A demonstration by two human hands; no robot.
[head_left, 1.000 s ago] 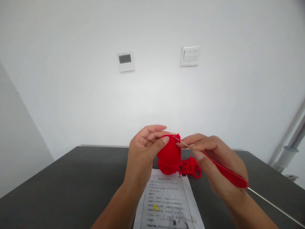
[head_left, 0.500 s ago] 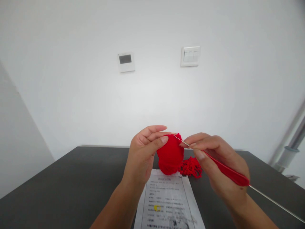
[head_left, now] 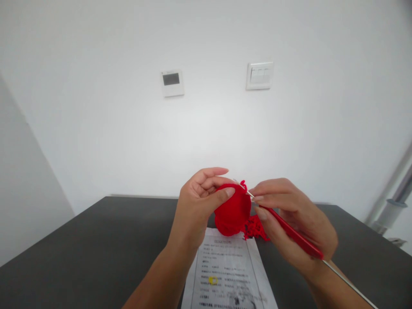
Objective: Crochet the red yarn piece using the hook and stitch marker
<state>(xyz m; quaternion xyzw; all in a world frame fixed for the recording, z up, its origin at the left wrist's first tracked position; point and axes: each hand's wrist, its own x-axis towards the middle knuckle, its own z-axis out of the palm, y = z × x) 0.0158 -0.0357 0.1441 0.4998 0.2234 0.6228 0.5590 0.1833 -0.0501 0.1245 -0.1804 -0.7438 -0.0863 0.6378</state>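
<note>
We record the handle (head_left: 294,232) as smooth, slightly glossy and plastic-looking, and its hook (head_left: 250,195) as bright metal. The cloth (head_left: 234,212) appears matt, the loose yarn (head_left: 256,227) rough. We find the sheet (head_left: 228,266) to be matt paper and the table (head_left: 128,240) smooth and matt.

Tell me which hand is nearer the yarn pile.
Right. The right hand is just right of the yarn pile, overlapping its edge in view; the left hand is farther off to the left, with the red piece between.

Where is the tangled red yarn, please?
In the head view, the tangled red yarn lies right of the round red piece, partly hidden by the right hand.
</note>
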